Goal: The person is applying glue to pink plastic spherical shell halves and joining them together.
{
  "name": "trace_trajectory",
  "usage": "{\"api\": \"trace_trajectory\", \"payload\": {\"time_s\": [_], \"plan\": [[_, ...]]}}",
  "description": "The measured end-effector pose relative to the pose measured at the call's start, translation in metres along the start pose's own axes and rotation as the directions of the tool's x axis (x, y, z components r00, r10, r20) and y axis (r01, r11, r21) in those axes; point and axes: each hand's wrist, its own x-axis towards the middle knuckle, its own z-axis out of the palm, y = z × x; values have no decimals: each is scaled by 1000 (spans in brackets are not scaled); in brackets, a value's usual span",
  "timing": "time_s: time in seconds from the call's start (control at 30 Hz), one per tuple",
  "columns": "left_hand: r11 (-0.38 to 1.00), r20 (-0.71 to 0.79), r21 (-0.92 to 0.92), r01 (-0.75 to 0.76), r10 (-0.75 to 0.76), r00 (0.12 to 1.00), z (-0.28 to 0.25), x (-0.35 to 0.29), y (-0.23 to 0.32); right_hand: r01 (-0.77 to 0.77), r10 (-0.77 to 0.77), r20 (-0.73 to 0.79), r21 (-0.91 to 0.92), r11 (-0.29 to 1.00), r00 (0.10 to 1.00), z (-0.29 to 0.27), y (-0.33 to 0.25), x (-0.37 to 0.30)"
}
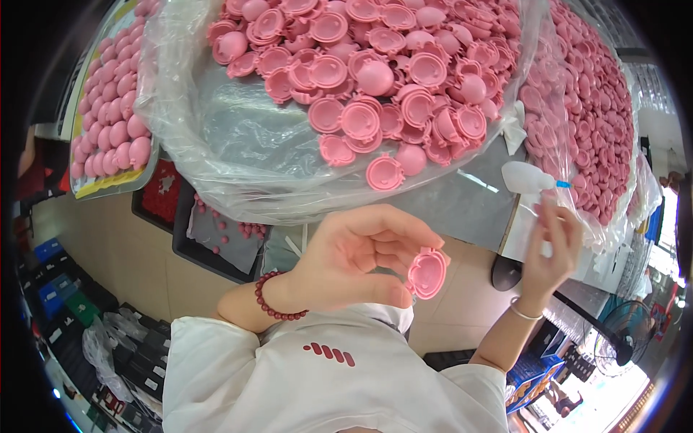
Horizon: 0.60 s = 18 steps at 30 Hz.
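My left hand [354, 252] holds up a small round pink plastic shell [427, 274] between thumb and fingers, its hollow side facing me. A red bead bracelet circles that wrist. Off to the right, my right hand [554, 249] is raised with loosely bent fingers, slightly apart. Its fingertips are at the neck of a white squeeze bottle [525, 177] with a blue tip, which lies sideways; no firm grip on it shows. Ahead of my left hand, a heap of similar pink shells [375, 76] lies in a clear plastic bag [216, 184] on the grey table.
A second bag of pink shells [577, 108] stands at the right. On the far left, a tray holds rows of pink balls [112, 119]. Below the table edge are a dark bin [189, 249] with small pink pieces and a container of red bits [160, 193]. A fan [624, 335] stands lower right.
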Motion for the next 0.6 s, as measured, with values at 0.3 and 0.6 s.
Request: {"api": "trace_trajectory", "payload": {"time_s": [0.3, 0.6], "plan": [[902, 38, 409, -138, 134, 990, 1, -2, 4, -66, 70, 89, -51, 997, 994, -5, -14, -10], [975, -23, 179, 132, -130, 991, 6, 2, 1, -187, 181, 59, 484, 855, 982, -13, -49, -16]]}}
